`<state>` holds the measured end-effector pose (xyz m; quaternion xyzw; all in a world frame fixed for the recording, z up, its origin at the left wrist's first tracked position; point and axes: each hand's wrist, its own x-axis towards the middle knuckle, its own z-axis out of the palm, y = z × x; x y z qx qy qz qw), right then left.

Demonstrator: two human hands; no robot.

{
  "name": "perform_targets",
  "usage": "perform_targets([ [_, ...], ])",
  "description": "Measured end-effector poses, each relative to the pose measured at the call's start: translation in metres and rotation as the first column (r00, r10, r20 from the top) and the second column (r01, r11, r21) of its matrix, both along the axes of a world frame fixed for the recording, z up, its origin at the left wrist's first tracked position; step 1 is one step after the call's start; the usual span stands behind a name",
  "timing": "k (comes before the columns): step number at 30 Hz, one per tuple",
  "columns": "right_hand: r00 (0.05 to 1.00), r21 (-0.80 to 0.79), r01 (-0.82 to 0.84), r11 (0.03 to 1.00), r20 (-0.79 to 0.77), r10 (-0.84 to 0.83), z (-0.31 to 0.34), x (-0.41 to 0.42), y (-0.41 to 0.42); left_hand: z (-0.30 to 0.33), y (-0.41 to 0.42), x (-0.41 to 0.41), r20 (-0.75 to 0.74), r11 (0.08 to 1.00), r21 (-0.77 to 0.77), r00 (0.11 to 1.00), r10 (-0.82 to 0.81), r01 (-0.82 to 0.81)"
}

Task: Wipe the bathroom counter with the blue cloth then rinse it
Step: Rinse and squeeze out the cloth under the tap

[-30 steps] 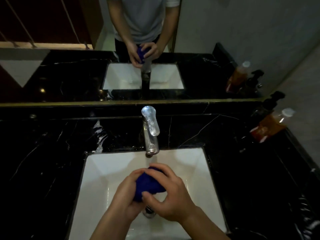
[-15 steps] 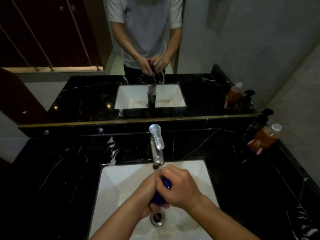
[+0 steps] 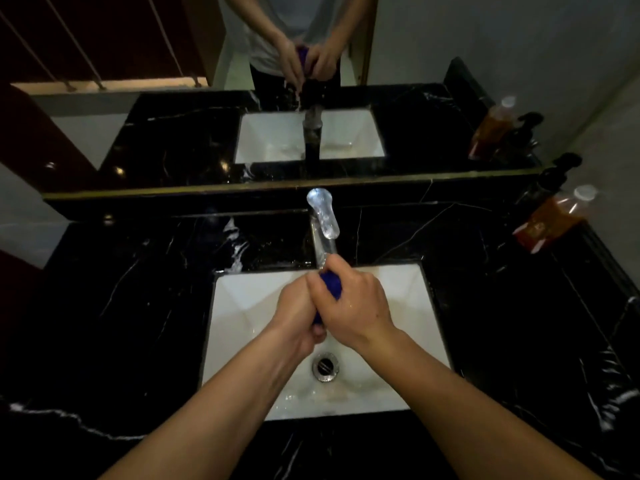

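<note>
White sink: left hand, right hand fingers clenched round blue cloth, mostly hidden.

hands now wringing blue cloth tighter

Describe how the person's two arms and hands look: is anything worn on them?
Both forearms are bare up to the frame's edge; no sleeve shows on them. The left hand and right hand carry no glove, and no ring, watch or bracelet can be seen. The right hand looks wet, with small shiny drops.
</note>
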<state>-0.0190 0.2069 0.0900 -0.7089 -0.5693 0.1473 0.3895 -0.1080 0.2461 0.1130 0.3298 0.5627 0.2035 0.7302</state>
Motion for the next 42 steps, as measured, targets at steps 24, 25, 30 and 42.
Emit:
perform_targets([
  [24,0.452,-0.478,-0.056,0.877,-0.795,-0.405,-0.001,-0.012,0.002,-0.014,0.008,-0.027,-0.504,0.551,0.670,0.850,-0.155,0.498],
  [25,0.590,-0.399,-0.011,0.917,-0.743,-0.316,-0.004,-0.009,0.001,-0.009,0.015,-0.029,-0.458,0.664,0.577,0.862,-0.219,0.476],
  [30,0.973,0.116,-0.229,0.967,0.057,0.223,-0.005,0.007,-0.008,0.008,0.042,-0.040,0.006,0.862,-0.121,0.869,-0.495,0.492],
  [42,0.952,0.389,-0.003,0.921,-0.280,0.122,0.032,-0.001,-0.004,0.021,0.015,-0.013,0.303,0.858,-0.292,0.892,-0.335,0.421],
])
